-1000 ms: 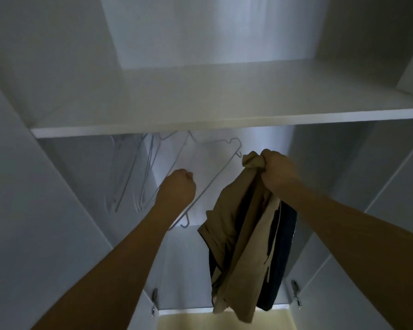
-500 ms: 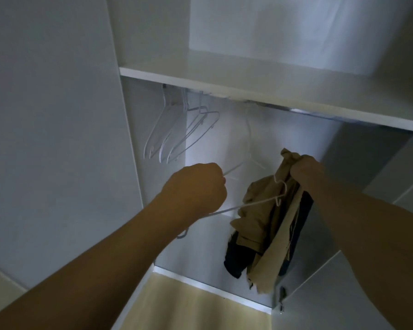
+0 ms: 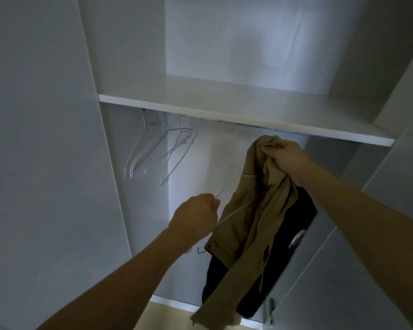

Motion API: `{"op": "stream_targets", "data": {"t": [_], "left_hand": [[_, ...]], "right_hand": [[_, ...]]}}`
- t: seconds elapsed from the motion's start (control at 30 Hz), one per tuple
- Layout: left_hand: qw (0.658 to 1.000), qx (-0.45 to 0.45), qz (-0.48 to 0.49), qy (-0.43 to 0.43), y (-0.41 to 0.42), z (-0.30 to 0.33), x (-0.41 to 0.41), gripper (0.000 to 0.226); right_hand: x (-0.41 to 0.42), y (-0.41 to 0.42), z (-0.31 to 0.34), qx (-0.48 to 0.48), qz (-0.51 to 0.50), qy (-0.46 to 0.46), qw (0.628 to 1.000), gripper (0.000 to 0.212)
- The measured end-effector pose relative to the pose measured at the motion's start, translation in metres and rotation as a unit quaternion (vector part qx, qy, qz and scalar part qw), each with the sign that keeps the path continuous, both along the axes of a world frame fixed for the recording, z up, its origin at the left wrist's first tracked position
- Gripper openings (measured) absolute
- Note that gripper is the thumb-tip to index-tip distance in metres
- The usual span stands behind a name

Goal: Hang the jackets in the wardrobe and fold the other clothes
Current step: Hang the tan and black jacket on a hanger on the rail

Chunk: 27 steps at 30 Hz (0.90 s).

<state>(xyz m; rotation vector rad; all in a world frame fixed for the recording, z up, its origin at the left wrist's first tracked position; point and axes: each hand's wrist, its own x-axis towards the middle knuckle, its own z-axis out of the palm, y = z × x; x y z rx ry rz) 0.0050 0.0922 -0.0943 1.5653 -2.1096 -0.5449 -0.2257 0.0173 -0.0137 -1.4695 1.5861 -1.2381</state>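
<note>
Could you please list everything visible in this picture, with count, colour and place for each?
Jacket: one, tan with a dark navy lining, held up inside the wardrobe below the shelf, right of centre.
Held hanger: one, white wire, running from the left hand into the jacket.
Spare hangers: several, white wire, exact count unclear, hanging under the shelf at the left end.
Shelf: one, white, across the upper wardrobe.
Wardrobe: one, white panels on both sides and behind.
Floor: pale wood strip at the bottom.
Left hand: grips the held hanger, centre.
Right hand: grips the jacket's bunched top, right of centre.
</note>
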Motion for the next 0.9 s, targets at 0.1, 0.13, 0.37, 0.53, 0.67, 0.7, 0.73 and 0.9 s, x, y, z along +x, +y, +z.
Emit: {"op": "stream_targets", "data": {"t": [0.1, 0.13, 0.37, 0.53, 0.67, 0.7, 0.73, 0.9], "left_hand": [[0.998, 0.028, -0.056, 0.014, 0.014, -0.001, 0.005, 0.036], [0.997, 0.032, -0.076, 0.006, 0.019, 0.004, 0.013, 0.036], [0.994, -0.012, -0.108, -0.034, 0.016, 0.072, 0.032, 0.040], [0.994, 0.013, -0.107, 0.023, -0.009, 0.032, -0.028, 0.032], [0.980, 0.107, -0.140, 0.087, -0.027, -0.015, -0.037, 0.036], [0.977, 0.103, -0.132, 0.130, -0.027, -0.022, -0.035, 0.038], [0.971, 0.093, -0.116, 0.189, -0.026, -0.026, -0.034, 0.037], [0.956, -0.037, -0.074, 0.281, -0.028, -0.015, -0.046, 0.037]], "right_hand": [[-0.019, 0.011, 0.005, -0.008, -0.025, 0.001, 1.000, 0.027], [-0.028, 0.014, 0.008, -0.014, -0.036, 0.021, 0.999, 0.028], [-0.051, 0.022, 0.011, 0.006, -0.047, 0.087, 0.995, 0.028], [-0.026, 0.027, 0.014, 0.046, -0.041, -0.072, 0.995, 0.035], [-0.017, 0.035, 0.017, 0.004, 0.025, -0.008, 1.000, 0.018], [-0.015, 0.038, 0.020, -0.028, 0.055, 0.093, 0.994, 0.014], [-0.015, 0.042, 0.022, -0.062, 0.076, 0.197, 0.976, 0.015], [-0.033, 0.046, 0.020, -0.159, 0.072, 0.426, 0.888, 0.016]]}}
